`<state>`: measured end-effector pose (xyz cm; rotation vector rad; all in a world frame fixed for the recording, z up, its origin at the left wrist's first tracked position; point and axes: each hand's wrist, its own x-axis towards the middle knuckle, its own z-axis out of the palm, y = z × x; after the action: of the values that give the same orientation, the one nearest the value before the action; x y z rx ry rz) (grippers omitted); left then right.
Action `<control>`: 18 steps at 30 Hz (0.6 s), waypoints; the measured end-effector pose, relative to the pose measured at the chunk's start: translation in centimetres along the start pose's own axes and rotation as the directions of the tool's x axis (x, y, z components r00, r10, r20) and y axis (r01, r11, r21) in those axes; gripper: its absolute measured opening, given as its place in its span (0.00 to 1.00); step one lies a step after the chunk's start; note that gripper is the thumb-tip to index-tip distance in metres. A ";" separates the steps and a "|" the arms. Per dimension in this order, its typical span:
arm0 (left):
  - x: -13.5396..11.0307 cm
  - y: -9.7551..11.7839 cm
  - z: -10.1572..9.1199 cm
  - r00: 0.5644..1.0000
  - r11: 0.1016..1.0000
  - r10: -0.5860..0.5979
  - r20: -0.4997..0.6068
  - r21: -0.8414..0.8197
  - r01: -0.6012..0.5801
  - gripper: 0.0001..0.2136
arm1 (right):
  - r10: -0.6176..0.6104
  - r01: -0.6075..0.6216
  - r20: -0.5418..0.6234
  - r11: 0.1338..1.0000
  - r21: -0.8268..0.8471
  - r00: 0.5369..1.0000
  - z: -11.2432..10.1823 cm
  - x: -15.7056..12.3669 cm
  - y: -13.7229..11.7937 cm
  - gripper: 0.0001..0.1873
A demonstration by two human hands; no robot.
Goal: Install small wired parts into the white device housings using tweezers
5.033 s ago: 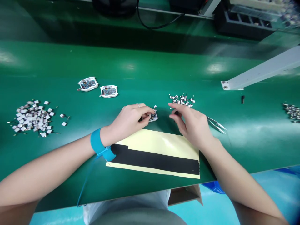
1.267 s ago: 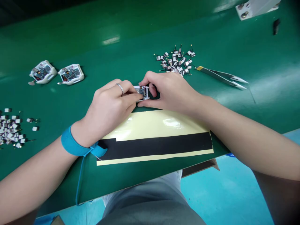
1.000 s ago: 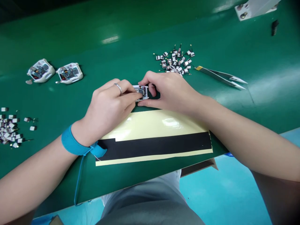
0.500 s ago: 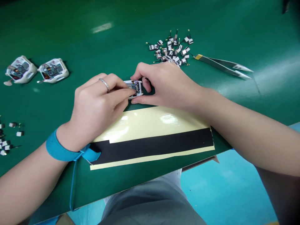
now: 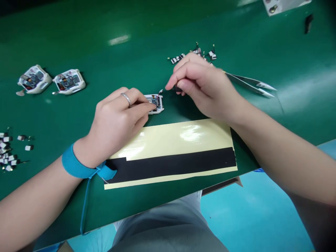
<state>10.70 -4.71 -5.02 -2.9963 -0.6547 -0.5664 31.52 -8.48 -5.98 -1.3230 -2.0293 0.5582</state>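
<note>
One white module (image 5: 155, 104) lies just beyond the yellow sheet (image 5: 178, 136), held by left hand (image 5: 115, 122) fingertips. The right hand (image 5: 202, 87) hovers farther beyond the sheet, fingers pinched narrow; contents indiscernible.

Far of the small board (image 5: 155, 104) the desk (image 5: 126, 59) lies open. A parts pile (image 5: 175, 59) and tweezers (image 5: 249, 82) block far right, two cased boards (image 5: 52, 79) far left, a tape sheet (image 5: 173, 140) near.

Overhead light is glaring on the bench (image 5: 119, 39) at eleven o'clock; the right hand (image 5: 202, 87) is casting a soft shadow.
</note>
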 end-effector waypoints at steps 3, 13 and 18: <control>0.0 0.0 -0.1 1.000 1.000 -0.006 0.024 -0.005 0.006 0.10 | 0.001 -0.004 0.066 0.998 0.057 0.998 0.4 -0.1 -0.1 0.12; -0.3 -0.3 0.0 0.998 1.000 0.010 0.058 -0.015 -0.009 0.12 | 0.142 -0.071 -0.183 0.935 0.347 0.973 0.9 -0.2 0.7 0.05; -0.5 -0.4 0.1 0.997 0.999 0.044 0.056 -0.004 -0.044 0.11 | 0.244 -0.088 -0.338 0.905 0.417 0.909 0.8 -1.9 0.4 0.06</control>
<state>10.12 -4.57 -5.30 -3.0307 -0.5893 -0.4829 31.70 -10.03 -7.35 -1.2496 -1.4020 0.6838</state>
